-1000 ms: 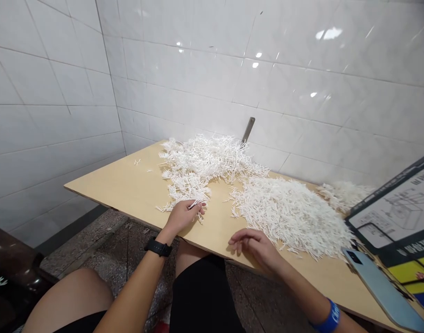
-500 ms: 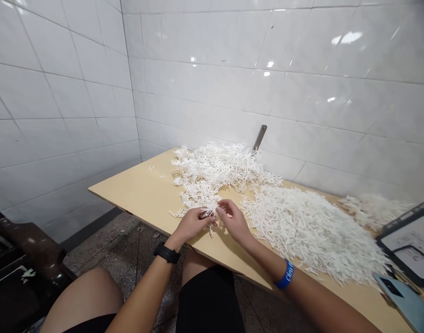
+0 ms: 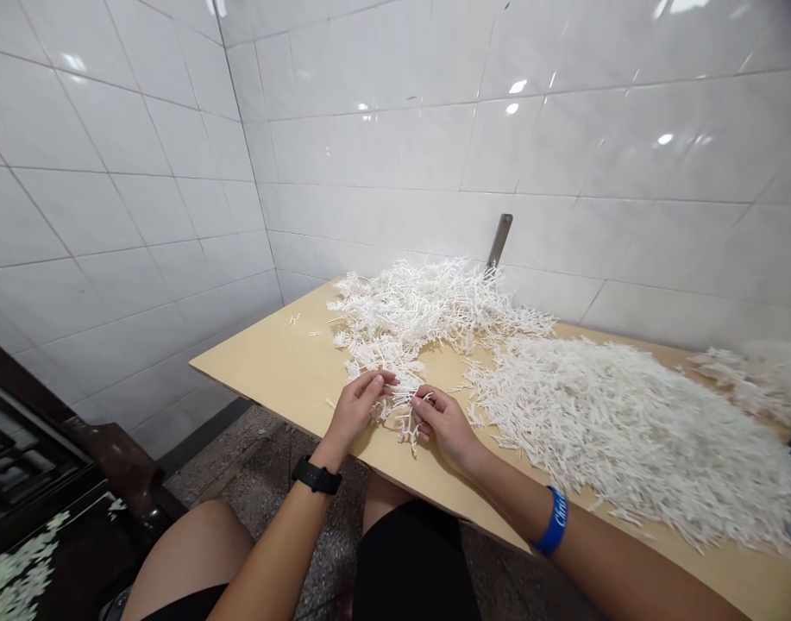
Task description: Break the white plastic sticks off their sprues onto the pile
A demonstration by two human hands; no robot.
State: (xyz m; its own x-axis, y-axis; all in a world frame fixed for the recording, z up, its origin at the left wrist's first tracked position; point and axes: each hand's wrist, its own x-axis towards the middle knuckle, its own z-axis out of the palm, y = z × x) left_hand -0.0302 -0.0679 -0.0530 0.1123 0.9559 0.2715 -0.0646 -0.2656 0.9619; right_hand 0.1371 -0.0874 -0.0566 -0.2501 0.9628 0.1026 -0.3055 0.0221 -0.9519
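Between my hands is a small bunch of thin white branched pieces (image 3: 408, 424), with twigs that fork and hang down at the table's front edge. My left hand (image 3: 357, 407), with a black watch on its wrist, has its fingers bent around the bunch's left side. My right hand (image 3: 448, 427) pinches its right side between thumb and fingers. Just beyond them spreads a tangled heap of branched white pieces (image 3: 427, 302). To the right lies a wide pile of short loose white pieces (image 3: 628, 423). Some fingertips are hidden by the strands.
The tan tabletop (image 3: 259, 362) meets a white tiled wall (image 3: 382, 147). A metal strip (image 3: 499, 241) stands upright behind the heap. At lower left are dark carved wooden furniture (image 3: 110, 466) and pale greenish-white pieces (image 3: 26, 569). A few bits (image 3: 295, 319) lie apart on the table.
The view has turned right to left, so the table sits further right. My right hand has lowered slightly and drawn away from the left; more of the branched bunch shows between them.
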